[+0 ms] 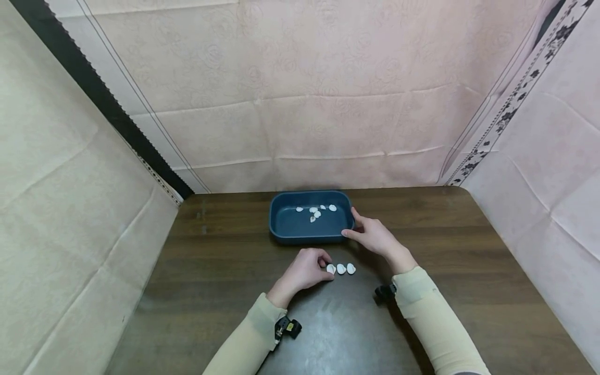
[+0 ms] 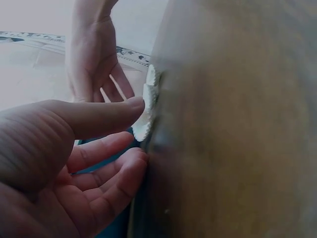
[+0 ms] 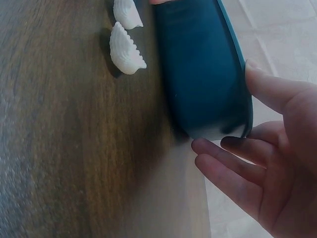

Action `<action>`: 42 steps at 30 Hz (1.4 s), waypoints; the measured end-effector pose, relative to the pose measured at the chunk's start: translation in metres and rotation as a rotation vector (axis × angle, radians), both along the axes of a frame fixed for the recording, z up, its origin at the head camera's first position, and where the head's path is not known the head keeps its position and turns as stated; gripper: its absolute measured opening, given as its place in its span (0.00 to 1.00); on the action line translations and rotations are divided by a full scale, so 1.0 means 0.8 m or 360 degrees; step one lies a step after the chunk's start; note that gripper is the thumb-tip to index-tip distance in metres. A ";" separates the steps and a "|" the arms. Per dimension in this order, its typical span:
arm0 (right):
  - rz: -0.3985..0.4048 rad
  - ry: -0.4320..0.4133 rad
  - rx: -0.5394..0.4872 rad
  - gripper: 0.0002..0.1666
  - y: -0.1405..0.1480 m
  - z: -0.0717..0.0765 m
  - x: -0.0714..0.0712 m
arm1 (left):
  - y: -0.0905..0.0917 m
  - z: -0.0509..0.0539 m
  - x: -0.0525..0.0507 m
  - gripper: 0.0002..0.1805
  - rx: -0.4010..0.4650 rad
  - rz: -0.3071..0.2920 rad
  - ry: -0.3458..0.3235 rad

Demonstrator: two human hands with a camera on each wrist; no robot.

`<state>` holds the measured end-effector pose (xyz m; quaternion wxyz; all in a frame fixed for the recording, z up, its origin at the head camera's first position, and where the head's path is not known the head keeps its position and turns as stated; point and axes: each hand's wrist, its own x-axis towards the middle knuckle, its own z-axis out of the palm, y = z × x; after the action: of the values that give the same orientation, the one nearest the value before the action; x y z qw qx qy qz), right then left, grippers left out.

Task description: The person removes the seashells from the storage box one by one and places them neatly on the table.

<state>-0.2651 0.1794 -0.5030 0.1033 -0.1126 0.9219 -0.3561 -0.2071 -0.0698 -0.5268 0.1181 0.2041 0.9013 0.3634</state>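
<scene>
My left hand [image 1: 307, 270] has its thumb and forefinger at either side of a white ridged seashell [image 1: 330, 269], the leftmost of three in a row on the table. In the left wrist view, that seashell [image 2: 142, 124] sits between the thumb tip and forefinger. Two more seashells, the middle one [image 1: 341, 269] and the right one [image 1: 351, 269], lie just right of it. At its right front corner, a dark blue tray [image 1: 304, 240] is gripped by my right hand [image 1: 375, 235]. The right thumb [image 3: 265, 82] touches the tray's rim; the other fingers bend at its end.
Several small white seashells [image 1: 317, 214] lie scattered inside the tray. It stands at the back of the brown wooden table [image 1: 225, 291]. Pale cloth [image 1: 328, 104] hangs behind the table and at both sides. A black camera is strapped to each wrist.
</scene>
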 end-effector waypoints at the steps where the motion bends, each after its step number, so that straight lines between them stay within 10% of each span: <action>1: -0.0004 0.0001 -0.0004 0.55 0.000 0.000 0.000 | -0.002 0.002 0.000 0.16 0.0008 -0.0003 -0.0002; 14: -0.0008 -0.0033 -0.0044 0.56 0.000 -0.001 0.000 | -0.036 0.032 -0.003 0.18 0.0186 0.0020 -0.0070; 25: -0.0001 -0.0004 -0.0012 0.58 0.001 -0.001 -0.001 | -0.058 0.061 -0.017 0.13 0.0348 0.0136 0.0130; 34: 0.0005 0.0023 -0.0006 0.53 0.001 -0.003 -0.001 | -0.067 0.056 -0.062 0.11 0.0393 0.0357 0.0217; 42: 0.0029 0.0045 -0.0009 0.54 0.002 -0.004 -0.002 | -0.055 0.041 -0.114 0.14 0.0261 0.0341 0.0111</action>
<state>-0.2664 0.1812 -0.5063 0.0932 -0.1264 0.9212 -0.3561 -0.2987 -0.1134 -0.4937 0.0302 0.1280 0.8888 0.4390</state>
